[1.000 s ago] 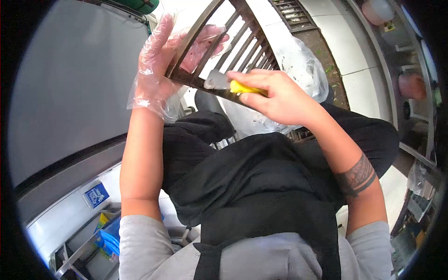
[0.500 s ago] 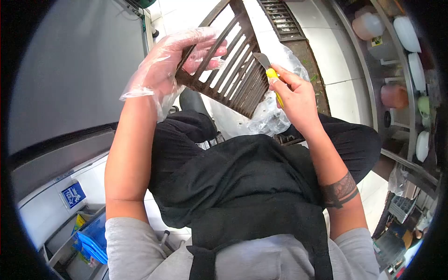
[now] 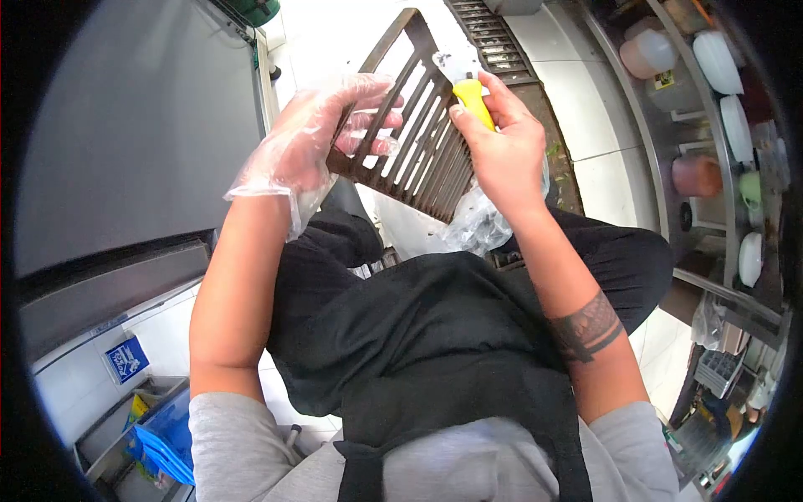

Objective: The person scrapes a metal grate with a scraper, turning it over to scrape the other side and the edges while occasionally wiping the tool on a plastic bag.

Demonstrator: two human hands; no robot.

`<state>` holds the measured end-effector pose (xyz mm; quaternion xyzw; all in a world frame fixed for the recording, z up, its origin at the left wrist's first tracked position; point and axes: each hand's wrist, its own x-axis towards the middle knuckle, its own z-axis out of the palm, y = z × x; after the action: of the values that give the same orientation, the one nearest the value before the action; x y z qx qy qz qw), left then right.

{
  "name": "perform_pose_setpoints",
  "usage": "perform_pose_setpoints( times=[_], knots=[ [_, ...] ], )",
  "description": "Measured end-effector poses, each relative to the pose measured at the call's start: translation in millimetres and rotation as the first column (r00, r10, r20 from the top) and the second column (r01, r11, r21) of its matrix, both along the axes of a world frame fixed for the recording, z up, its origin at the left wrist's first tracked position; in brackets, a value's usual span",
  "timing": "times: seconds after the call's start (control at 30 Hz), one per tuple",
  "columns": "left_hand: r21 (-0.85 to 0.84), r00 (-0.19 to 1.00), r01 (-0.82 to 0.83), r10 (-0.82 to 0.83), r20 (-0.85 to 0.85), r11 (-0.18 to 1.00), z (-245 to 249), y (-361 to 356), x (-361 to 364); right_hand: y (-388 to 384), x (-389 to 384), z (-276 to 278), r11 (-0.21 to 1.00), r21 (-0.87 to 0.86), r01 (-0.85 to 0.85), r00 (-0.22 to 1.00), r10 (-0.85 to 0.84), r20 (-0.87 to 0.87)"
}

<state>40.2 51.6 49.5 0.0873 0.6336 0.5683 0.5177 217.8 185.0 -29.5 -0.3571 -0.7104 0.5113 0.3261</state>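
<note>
My left hand (image 3: 311,138), in a loose clear plastic glove, grips the left side of a dark, grimy drain grate (image 3: 435,163), its fingers passing through the slots. The grate is held tilted above my lap, its long bars slanting toward me. In my bare right hand (image 3: 510,142) is a scraper (image 3: 473,104) with a yellow handle and a flat, pale blade. Dark bits cling to the blade, which overlaps the grate's upper right edge. Beneath the grate a crumpled clear plastic bag (image 3: 478,219) lies near my right knee.
A floor drain channel (image 3: 556,134) runs past on the right, with another slotted grate (image 3: 493,38) over its far part. Metal shelves (image 3: 661,159) holding tubs and bowls stand at the right. A large grey panel (image 3: 150,125) fills the left, with a blue container (image 3: 167,435) below.
My right hand has moved up and left with the scraper, which has turned so its blade shows broadside. My left hand and the grate have shifted slightly down and to the right.
</note>
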Motion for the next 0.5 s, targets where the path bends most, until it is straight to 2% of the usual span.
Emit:
perform_pose_setpoints(
  times=[0.03,0.07,0.13,0.17,0.2,0.27,0.3,0.4,0.5],
  knots=[
    [-0.003,1.0,0.028,-0.028,-0.011,1.0,0.5,0.2,2.2,-1.6,-5.9,0.7,1.0,-0.019,0.011,0.998,-0.013,-0.067],
    [-0.042,0.996,0.051,-0.054,-0.067,0.998,2.5,0.2,6.0,-3.1,-10.5,1.6,1.0,-0.011,0.011,0.998,-0.012,-0.069],
    [-0.111,0.993,0.096,-0.102,-0.051,0.989,22.4,-0.2,19.2,-3.6,-17.8,2.7,0.998,0.059,0.031,0.999,-0.029,-0.039],
    [0.036,0.983,0.08,-0.073,-0.169,0.996,14.4,-1.0,27.7,-3.0,-20.2,-0.6,0.99,0.133,0.039,0.999,-0.036,-0.02],
    [-0.041,0.971,0.146,-0.151,-0.185,0.988,22.4,-2.2,30.2,-4.4,-21.7,-0.2,0.989,0.146,0.037,0.999,-0.034,-0.023],
    [0.026,0.957,0.161,-0.149,-0.25,0.987,11.6,-7.4,30.8,-12.5,-24.4,4.6,0.988,0.137,0.064,0.998,-0.06,-0.03],
    [-0.029,0.949,0.202,-0.203,-0.24,0.979,19.2,-8.0,30.6,-16.2,-25.5,7.8,0.992,0.108,0.069,0.996,-0.063,-0.058],
    [-0.056,0.938,0.222,-0.229,-0.259,0.973,17.1,-6.3,29.5,-18.3,-28.4,2.6,0.987,0.141,0.081,0.994,-0.07,-0.081],
    [-0.055,0.943,0.21,-0.217,-0.253,0.976,16.3,-8.0,32.2,-17.6,-32.5,-5.2,0.962,0.264,0.071,0.995,-0.05,-0.086]
  ],
)
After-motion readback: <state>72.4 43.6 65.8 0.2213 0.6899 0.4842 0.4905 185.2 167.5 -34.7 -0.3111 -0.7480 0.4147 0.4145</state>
